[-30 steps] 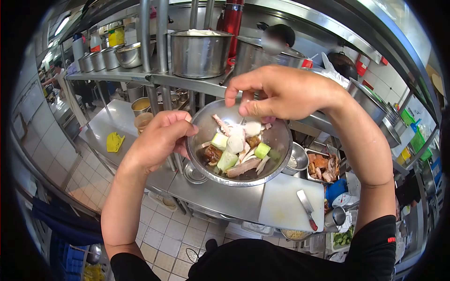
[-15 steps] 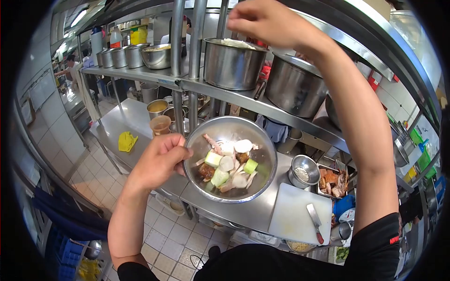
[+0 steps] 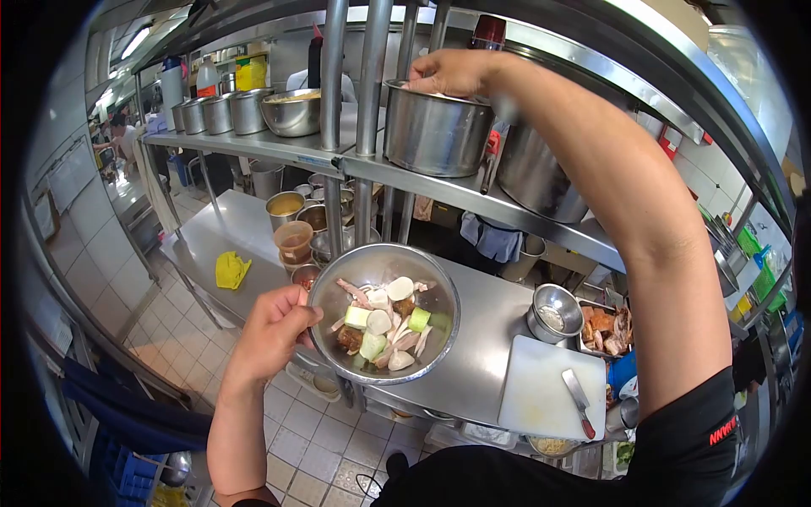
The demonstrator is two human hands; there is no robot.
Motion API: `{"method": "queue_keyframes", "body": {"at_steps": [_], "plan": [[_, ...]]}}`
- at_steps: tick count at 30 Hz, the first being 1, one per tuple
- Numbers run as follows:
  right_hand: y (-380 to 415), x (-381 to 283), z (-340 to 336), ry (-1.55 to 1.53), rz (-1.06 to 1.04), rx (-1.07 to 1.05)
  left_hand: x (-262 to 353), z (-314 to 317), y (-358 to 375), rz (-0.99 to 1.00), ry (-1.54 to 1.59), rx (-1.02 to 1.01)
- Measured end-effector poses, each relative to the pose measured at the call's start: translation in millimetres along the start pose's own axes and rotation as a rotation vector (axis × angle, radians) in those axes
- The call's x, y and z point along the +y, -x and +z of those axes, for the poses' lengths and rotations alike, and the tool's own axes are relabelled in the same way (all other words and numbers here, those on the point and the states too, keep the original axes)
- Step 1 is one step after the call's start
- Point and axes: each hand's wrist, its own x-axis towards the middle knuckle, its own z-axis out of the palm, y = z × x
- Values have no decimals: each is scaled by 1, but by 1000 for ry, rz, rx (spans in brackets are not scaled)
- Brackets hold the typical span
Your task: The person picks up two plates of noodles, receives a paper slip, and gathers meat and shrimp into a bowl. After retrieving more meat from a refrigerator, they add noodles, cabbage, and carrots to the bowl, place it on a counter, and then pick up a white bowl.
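Observation:
My left hand (image 3: 272, 331) grips the rim of a metal mixing bowl (image 3: 448, 329), thumb on top, and holds it up over the floor and the counter edge. Inside lie pale round slices, green vegetable chunks (image 3: 372, 345), strips of meat and brown pieces. Up on the shelf, my right hand (image 3: 452, 72) reaches over the rim of a deep steel pot (image 3: 435, 139). Its fingers are curled together and point down into the pot. The pot's rim hides the fingertips, so whatever they hold is out of sight.
On the counter lie a white cutting board (image 3: 541, 389) with a knife (image 3: 578, 401), a small steel bowl (image 3: 556, 314) and a tray of roasted meat (image 3: 610, 328). A yellow cloth (image 3: 231, 270) lies at left. Shelf posts (image 3: 369, 84) stand in front of me; another pot (image 3: 541, 177) sits behind my right arm.
My right hand has come down from above the pot to its opening. The bowl in my left hand has shifted a little left and lower in view.

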Motion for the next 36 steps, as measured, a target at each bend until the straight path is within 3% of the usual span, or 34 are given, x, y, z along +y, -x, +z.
{"method": "queue_keyframes", "body": {"at_steps": [4, 7, 11, 13, 16, 19, 21, 23, 25, 27, 36], "plan": [[-4, 11, -1, -3, -145, 102, 3, 1, -6, 33, 40, -1], [0, 4, -15, -271, 13, 163, 9, 2, -11, 42, 62, -17], [34, -22, -39, -518, -33, 141, 15, 3, -19, 48, 68, -20], [60, -40, -42, -572, -155, -38, 18, 6, -22, 41, 112, -24], [100, -77, -20, -414, -125, -197, 29, 8, -30, 30, 122, -58], [114, -91, -4, -219, -224, -314, 40, 17, -32, 31, 111, -36], [97, -77, -14, -86, -233, -54, 35, 17, -36, 34, 93, -26], [73, -69, -31, 198, -70, 105, 31, 19, -36, 40, 75, -14], [61, -56, -34, 267, 53, 19, 27, 23, -30, 11, 16, -2], [59, -60, -25, -6, 264, -266, 18, 20, -28, 15, 0, -25], [47, -23, -20, -152, 205, -81, 6, 12, -8, 7, 20, -13]]}}
